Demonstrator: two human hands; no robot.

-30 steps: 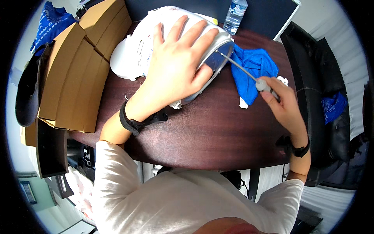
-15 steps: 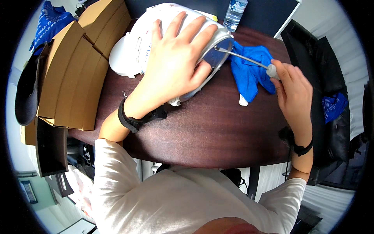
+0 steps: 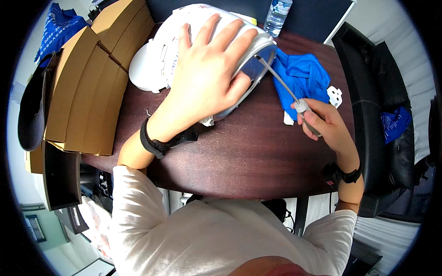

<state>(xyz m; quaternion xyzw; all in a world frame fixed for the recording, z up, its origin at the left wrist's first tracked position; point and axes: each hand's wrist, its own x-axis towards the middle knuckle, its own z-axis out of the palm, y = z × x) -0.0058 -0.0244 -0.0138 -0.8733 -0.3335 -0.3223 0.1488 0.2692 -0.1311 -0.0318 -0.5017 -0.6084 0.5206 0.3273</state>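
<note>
A white rounded appliance [image 3: 159, 55] lies tilted on the dark wooden table, its grey-rimmed end turned to the right. My left hand [image 3: 209, 71] is pressed flat over its side, fingers spread and thumb near the rim. In my right hand [image 3: 329, 124] is a screwdriver [image 3: 282, 82], gripped around its grey handle. The metal shaft slants up and left, and its tip meets the appliance's end just inside the rim. Whether a screw sits under the tip is too small to tell. A crumpled blue cloth [image 3: 306, 69] lies beyond the shaft, beside the appliance.
Brown cardboard boxes [image 3: 85, 92] stand along the table's left side. A clear water bottle [image 3: 277, 18] is at the back, near a dark partition [image 3: 317, 18]. To the right of the cloth lies a white power socket [image 3: 335, 96]. A black sofa [image 3: 368, 92] stands beyond the table's right edge.
My right hand has moved down and left, swinging the screwdriver handle nearer to me while the tip stays at the rim. The white socket has come into sight. My left hand has not moved.
</note>
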